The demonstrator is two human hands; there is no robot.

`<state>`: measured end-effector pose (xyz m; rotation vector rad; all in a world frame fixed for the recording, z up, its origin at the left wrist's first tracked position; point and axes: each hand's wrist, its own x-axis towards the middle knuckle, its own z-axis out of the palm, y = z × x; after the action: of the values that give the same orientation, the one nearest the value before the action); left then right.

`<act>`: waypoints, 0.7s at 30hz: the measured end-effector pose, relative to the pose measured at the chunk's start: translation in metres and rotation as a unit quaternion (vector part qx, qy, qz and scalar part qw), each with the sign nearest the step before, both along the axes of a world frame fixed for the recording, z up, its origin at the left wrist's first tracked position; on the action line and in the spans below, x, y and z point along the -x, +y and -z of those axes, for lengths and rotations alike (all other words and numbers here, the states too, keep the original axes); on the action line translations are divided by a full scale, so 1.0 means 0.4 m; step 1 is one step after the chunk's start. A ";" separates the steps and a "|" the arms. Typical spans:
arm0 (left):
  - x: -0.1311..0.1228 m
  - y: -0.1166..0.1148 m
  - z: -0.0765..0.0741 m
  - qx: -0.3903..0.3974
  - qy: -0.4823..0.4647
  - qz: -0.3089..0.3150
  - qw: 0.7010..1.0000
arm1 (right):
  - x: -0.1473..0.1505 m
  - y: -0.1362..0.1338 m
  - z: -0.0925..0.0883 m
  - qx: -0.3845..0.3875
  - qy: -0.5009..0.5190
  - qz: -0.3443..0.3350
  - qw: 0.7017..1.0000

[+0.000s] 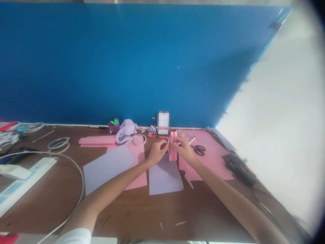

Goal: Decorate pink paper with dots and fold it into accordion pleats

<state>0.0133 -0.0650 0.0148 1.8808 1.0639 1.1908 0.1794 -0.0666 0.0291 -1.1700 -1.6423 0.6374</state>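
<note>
A folded pink paper piece [173, 154] is held upright between my two hands, above a pale lilac sheet [165, 179]. My left hand [157, 151] pinches at its left side, thumb and fingertips together. My right hand [185, 149] has its fingers closed on the right side of the same piece. The fingertips cover part of the paper, so the exact folds are hard to make out. Just right of my right hand lie black-handled scissors [199, 150], resting on pink sheets [213, 166]. Behind my hands a red-orange stick-like tool [157, 136] lies flat.
Left are another lilac sheet [109, 166], a roll of tape [139, 140], crumpled lilac paper [127, 130] and a small purple pot with green leaves [114, 126]. A white power strip [27, 183] with cable lies far left. A dark corded tool [240, 169] sits right. A blue panel [127, 67] stands behind.
</note>
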 end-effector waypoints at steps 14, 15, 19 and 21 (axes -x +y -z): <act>0.015 0.031 0.016 0.021 -0.061 -0.076 0.995 | -0.018 0.005 -0.014 -0.009 0.037 0.032 0.999; 0.017 0.033 0.017 0.025 -0.066 -0.083 0.994 | -0.018 0.005 -0.017 -0.007 0.042 0.034 0.999; 0.026 0.043 0.025 0.023 -0.087 -0.132 0.987 | -0.018 -0.004 -0.032 0.012 0.077 0.041 0.996; 0.030 0.046 0.029 0.020 -0.099 -0.161 0.982 | -0.020 -0.008 -0.038 0.024 0.097 0.042 0.994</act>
<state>0.0015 -0.0464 0.0031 1.5589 1.3014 1.4906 0.1874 -0.0699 0.0442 -1.1667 -1.4135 0.7166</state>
